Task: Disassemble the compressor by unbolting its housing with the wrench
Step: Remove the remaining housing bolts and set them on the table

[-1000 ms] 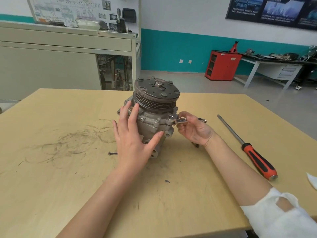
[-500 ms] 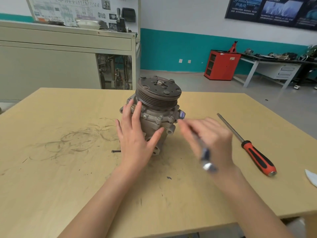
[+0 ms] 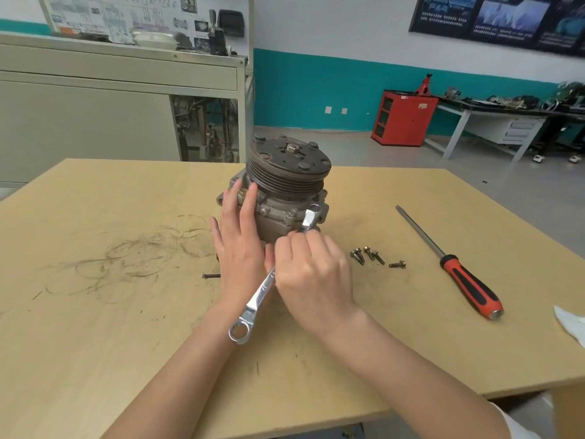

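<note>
Head view: your right hand (image 3: 313,277) grips the wrench (image 3: 260,294), fingers curled; your left hand (image 3: 237,248) braces the compressor (image 3: 285,182), fingers straight.

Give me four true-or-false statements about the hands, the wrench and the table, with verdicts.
1. The right hand grips the wrench. True.
2. The left hand holds the screwdriver. False: it rests on the compressor; the screwdriver lies on the table.
3. Loose bolts lie right of the compressor. True.
4. The compressor lies on its side. False: it stands upright, pulley on top.
</note>
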Demonstrator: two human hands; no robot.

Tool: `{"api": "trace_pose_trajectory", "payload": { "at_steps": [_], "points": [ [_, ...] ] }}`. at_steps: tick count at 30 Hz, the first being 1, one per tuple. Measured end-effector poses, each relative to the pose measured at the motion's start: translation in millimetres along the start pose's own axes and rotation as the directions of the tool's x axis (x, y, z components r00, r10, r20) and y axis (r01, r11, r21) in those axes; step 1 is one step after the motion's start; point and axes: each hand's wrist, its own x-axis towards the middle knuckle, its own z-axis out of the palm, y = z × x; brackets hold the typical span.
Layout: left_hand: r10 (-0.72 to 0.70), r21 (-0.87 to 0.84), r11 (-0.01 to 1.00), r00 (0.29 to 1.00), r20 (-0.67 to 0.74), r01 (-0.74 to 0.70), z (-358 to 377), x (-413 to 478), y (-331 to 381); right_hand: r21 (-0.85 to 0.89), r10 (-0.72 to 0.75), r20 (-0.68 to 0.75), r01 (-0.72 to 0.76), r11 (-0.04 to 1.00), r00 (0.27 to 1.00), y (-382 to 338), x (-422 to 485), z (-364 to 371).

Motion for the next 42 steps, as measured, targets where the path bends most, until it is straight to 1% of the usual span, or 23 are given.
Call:
{"api": "trace_pose_trajectory", "payload": {
  "at_steps": [4,5,6,7,8,9,10,11,12,13,16,19,21,23,27,32,35,39,40,41,42],
  "points": [
    [0.07,0.01,0.998,0.998,0.001,-0.07,2.3,-3.8,-9.5,0.135,0.035,-0.119,-0.019,0.991,0.992,11.3,-11.4,5.0],
    [0.083,0.02,0.996,0.996,0.008,-0.084,2.9,-4.0,-12.0,0.22,0.049,-0.127,-0.02,0.975,0.991,18.9,-19.0,7.0],
    [0.093,0.029,0.995,0.996,0.011,-0.093,3.3,-3.8,-14.1,0.362,0.104,-0.121,-0.054,0.93,0.987,28.4,-27.7,9.5],
    [0.101,0.036,0.994,0.995,0.008,-0.101,3.8,-3.7,-15.7,0.569,0.215,-0.067,-0.139,0.81,0.974,39.1,-36.3,11.7],
    [0.105,0.039,0.994,0.994,0.005,-0.105,4.2,-3.4,-16.4,0.777,0.353,0.081,-0.281,0.563,0.932,50.9,-42.3,13.5],
    [0.104,0.037,0.994,0.995,0.004,-0.104,4.5,-3.3,-16.4,0.884,0.434,0.311,-0.425,0.195,0.845,62.0,-45.3,15.9],
    [0.101,0.034,0.994,0.995,0.004,-0.101,4.9,-3.0,-16.4,0.831,0.394,0.553,-0.518,-0.202,0.734,71.2,-44.5,19.6],
    [0.098,0.033,0.995,0.995,0.004,-0.098,5.1,-2.8,-16.4,0.678,0.279,0.714,-0.535,-0.504,0.642,80.1,-44.8,28.3],
    [0.096,0.033,0.995,0.995,0.005,-0.096,5.2,-3.1,-16.3,0.524,0.163,0.796,-0.529,-0.668,0.583,87.9,-44.4,38.4],
    [0.095,0.033,0.995,0.995,0.006,-0.095,5.2,-3.4,-16.4,0.421,0.08,0.832,-0.529,-0.737,0.549,93.8,-41.4,48.3],
    [0.09,0.033,0.995,0.996,0.008,-0.09,4.6,-3.1,-16.3,0.261,-0.085,0.852,-0.561,-0.785,0.517,105.1,-30.3,77.5],
    [0.088,0.031,0.996,0.996,0.008,-0.088,4.3,-3.2,-15.4,0.174,-0.204,0.822,-0.576,-0.798,0.531,109.5,-20.4,98.1],
    [0.083,0.037,0.996,0.997,0.008,-0.083,4.3,-3.6,-14.7,0.148,-0.25,0.801,-0.584,-0.798,0.545,109.6,-16.9,106.1],
    [0.072,0.038,0.997,0.997,0.011,-0.072,4.0,-3.7,-14.6,0.145,-0.264,0.788,-0.585,-0.798,0.557,108.7,-16.3,109.4],
    [0.062,0.031,0.998,0.998,0.024,-0.063,3.7,-4.1,-14.0,0.212,-0.206,0.8,-0.586,-0.782,0.564,115.8,-17.7,102.8],
    [0.051,0.028,0.998,0.998,0.035,-0.052,2.9,-4.2,-12.2,0.355,-0.126,0.81,-0.651,-0.671,0.572,129.6,-20.7,85.6],
    [0.051,0.032,0.998,0.998,0.035,-0.052,2.7,-4.2,-12.2,0.348,-0.091,0.815,-0.608,-0.713,0.572,123.1,-27.8,77.8],
    [0.051,0.037,0.998,0.998,0.043,-0.053,3.3,-4.1,-13.1,0.298,-0.005,0.851,-0.49,-0.819,0.526,111.5,-24.7,68.9],
    [0.052,0.038,0.998,0.998,0.042,-0.054,3.3,-4.0,-13.2,0.321,0.043,0.856,-0.463,-0.826,0.515,110.5,-21.5,65.6],
    [0.053,0.037,0.998,0.998,0.038,-0.054,3.3,-4.0,-13.1,0.366,0.099,0.856,-0.461,-0.808,0.507,110.4,-18.2,60.7],
    [0.054,0.036,0.998,0.998,0.037,-0.055,3.4,-4.0,-13.2,0.441,0.169,0.845,-0.48,-0.759,0.508,110.9,-15.4,54.7]
  ]
}}
